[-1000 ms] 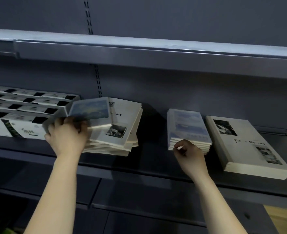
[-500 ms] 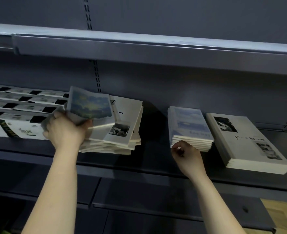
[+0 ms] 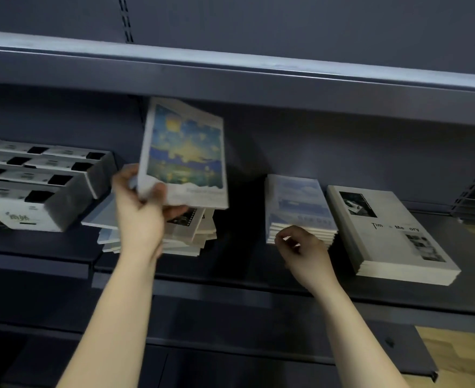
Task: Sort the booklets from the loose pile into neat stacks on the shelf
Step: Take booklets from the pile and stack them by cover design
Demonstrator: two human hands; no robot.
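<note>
two hands are up at the shelf [image 3: 230, 266]. the left hand [image 3: 141, 211] grips a blue painted-cover booklet [image 3: 184, 155] by its lower left corner, thumb across the front and fingers behind. it holds the booklet nearly upright, clear above the loose pile [image 3: 187, 233]. whether it is one booklet or a thin few i cannot tell. held by a corner like that, the cover faces the person, probably so the design can be read and matched.

the right hand [image 3: 305, 253] has its fingers curled in at the front edge of the blue-cover stack [image 3: 295, 203]. whether they pinch a cover or only rest against the edges i cannot tell. i judge it waits there to steady or square that stack, since its covers look like the one in the left hand.

the loose pile lies left of the shelf's middle, its grey and blue covers fanned crookedly. a gap separates it from the blue-cover stack. just beside that stack, towards the right end, a neat grey-cover stack [image 3: 393, 233] reaches the shelf's front edge. rows of white cartons [image 3: 35, 197] fill the left end, close to the pile. the upper shelf [image 3: 230, 77] overhangs low, so the booklet's top edge sits near its lip and any carry to the right would need to keep under it.
</note>
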